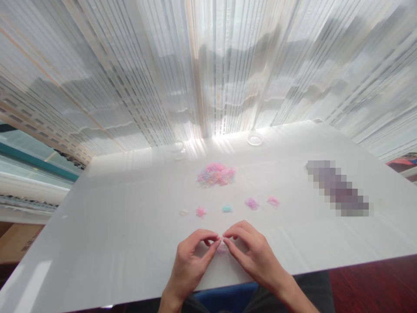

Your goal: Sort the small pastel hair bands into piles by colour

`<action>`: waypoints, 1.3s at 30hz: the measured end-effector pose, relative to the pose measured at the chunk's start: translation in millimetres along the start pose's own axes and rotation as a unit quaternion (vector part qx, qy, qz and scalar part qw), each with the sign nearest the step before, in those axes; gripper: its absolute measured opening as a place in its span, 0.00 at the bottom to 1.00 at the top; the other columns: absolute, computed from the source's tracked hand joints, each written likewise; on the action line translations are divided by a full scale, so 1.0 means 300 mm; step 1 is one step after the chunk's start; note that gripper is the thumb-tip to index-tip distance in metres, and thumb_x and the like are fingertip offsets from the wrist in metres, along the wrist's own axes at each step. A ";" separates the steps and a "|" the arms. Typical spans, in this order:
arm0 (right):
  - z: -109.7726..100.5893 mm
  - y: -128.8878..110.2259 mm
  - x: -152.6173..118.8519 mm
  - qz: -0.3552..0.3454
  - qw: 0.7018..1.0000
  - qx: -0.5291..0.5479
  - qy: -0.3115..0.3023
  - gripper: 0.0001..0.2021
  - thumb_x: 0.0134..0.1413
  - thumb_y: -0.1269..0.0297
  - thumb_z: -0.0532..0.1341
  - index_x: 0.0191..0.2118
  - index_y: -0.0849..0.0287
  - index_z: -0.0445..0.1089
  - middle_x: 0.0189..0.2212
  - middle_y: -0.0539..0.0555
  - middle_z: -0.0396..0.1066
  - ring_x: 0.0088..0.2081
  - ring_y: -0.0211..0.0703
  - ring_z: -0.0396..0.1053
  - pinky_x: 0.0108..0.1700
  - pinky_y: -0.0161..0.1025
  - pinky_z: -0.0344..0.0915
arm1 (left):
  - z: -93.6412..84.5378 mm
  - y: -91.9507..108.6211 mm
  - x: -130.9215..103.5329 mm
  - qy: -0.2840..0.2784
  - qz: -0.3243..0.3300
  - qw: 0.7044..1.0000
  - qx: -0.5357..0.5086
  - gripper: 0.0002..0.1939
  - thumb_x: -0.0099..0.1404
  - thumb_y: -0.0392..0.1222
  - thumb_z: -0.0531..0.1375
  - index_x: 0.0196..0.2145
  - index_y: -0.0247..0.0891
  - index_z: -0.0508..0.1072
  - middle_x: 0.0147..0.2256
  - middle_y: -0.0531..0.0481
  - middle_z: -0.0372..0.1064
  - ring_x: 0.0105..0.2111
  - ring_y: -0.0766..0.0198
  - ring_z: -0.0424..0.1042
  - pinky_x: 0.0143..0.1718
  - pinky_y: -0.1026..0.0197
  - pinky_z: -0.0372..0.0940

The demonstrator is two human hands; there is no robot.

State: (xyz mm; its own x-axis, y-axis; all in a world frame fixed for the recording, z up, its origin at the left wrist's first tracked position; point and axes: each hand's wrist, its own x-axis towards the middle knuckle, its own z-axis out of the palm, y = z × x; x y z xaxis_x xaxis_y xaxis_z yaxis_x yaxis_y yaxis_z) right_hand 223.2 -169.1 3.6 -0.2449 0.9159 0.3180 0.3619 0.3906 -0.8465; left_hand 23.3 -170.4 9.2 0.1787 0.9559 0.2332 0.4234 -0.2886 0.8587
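Close to the table's front edge, my left hand and my right hand meet fingertip to fingertip. Each thumb and forefinger is pinched together; whatever lies between them is too small to make out. Just under the fingertips rests a little pinkish-purple clump. Beyond my hands runs a row of small clumps of thin, band-like strands: a pale yellowish one, a pink one, a light blue one, a purple one and a lighter pink one. Behind them lies a bigger mixed-colour pile.
The white table reaches back to a sheer curtain. Clear round dishes or lids, one at left and one at right, stand along the back edge. A pixelated dark object lies at right. A cardboard box is beyond the left edge.
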 end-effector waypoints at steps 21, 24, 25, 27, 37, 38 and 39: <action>-0.002 0.007 -0.018 -0.012 0.999 -0.004 0.037 0.05 0.65 0.67 0.62 0.38 0.55 0.75 0.32 0.51 0.72 0.33 0.39 0.70 0.38 0.35 0.69 | 0.003 -0.007 -0.012 0.033 0.027 0.999 0.024 0.05 0.65 0.43 0.67 0.38 0.40 0.80 0.32 0.52 0.79 0.30 0.66 0.75 0.35 0.65 0.72; -0.002 0.007 -0.016 -0.008 0.999 -0.006 0.032 0.05 0.65 0.68 0.62 0.38 0.56 0.75 0.31 0.51 0.72 0.32 0.39 0.70 0.37 0.35 0.68 | 0.004 0.002 -0.009 0.033 0.037 0.998 0.024 0.04 0.66 0.41 0.66 0.37 0.40 0.80 0.31 0.53 0.78 0.29 0.66 0.75 0.34 0.66 0.72; -0.002 0.007 -0.015 -0.007 0.999 -0.007 0.033 0.05 0.65 0.68 0.62 0.38 0.56 0.75 0.31 0.51 0.72 0.32 0.39 0.70 0.37 0.35 0.68 | 0.004 0.005 -0.007 0.033 0.042 0.998 0.024 0.03 0.66 0.41 0.66 0.37 0.40 0.79 0.31 0.53 0.78 0.29 0.66 0.75 0.35 0.66 0.72; -0.003 0.006 -0.013 -0.003 0.999 -0.010 0.033 0.05 0.65 0.68 0.62 0.38 0.56 0.75 0.31 0.51 0.72 0.32 0.39 0.70 0.37 0.35 0.68 | 0.006 0.007 -0.006 0.033 0.053 0.998 0.023 0.03 0.66 0.40 0.66 0.37 0.40 0.79 0.31 0.53 0.78 0.29 0.66 0.75 0.35 0.66 0.72; -0.009 0.002 -0.006 -0.002 0.996 -0.028 0.088 0.04 0.66 0.68 0.61 0.38 0.56 0.74 0.31 0.51 0.75 0.32 0.38 0.71 0.33 0.34 0.67 | 0.009 -0.017 -0.005 0.019 0.063 0.998 0.017 0.07 0.69 0.36 0.64 0.44 0.42 0.76 0.37 0.53 0.76 0.31 0.68 0.74 0.34 0.66 0.71; -0.020 0.007 -0.004 -0.001 0.993 -0.040 0.112 0.04 0.66 0.68 0.61 0.38 0.56 0.74 0.32 0.51 0.75 0.32 0.38 0.71 0.32 0.34 0.67 | 0.009 -0.020 -0.005 0.016 0.063 0.998 0.018 0.07 0.69 0.36 0.63 0.45 0.42 0.75 0.38 0.52 0.75 0.31 0.68 0.73 0.34 0.66 0.71; -0.035 0.013 -0.001 0.000 0.989 -0.058 0.136 0.04 0.66 0.68 0.61 0.38 0.56 0.74 0.32 0.51 0.75 0.31 0.39 0.71 0.32 0.35 0.67 | 0.010 -0.021 -0.005 0.014 0.064 0.998 0.018 0.07 0.70 0.36 0.63 0.46 0.42 0.75 0.39 0.51 0.75 0.31 0.68 0.73 0.33 0.66 0.71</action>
State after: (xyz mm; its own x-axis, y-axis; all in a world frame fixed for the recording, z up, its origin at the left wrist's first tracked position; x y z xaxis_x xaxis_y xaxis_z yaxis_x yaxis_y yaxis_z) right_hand 234.2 -166.9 4.6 -0.0003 0.9005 0.4349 0.4664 0.3848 -0.7965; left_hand 22.8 -170.2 1.9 0.2082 0.9123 0.3527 0.4301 -0.4092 0.8047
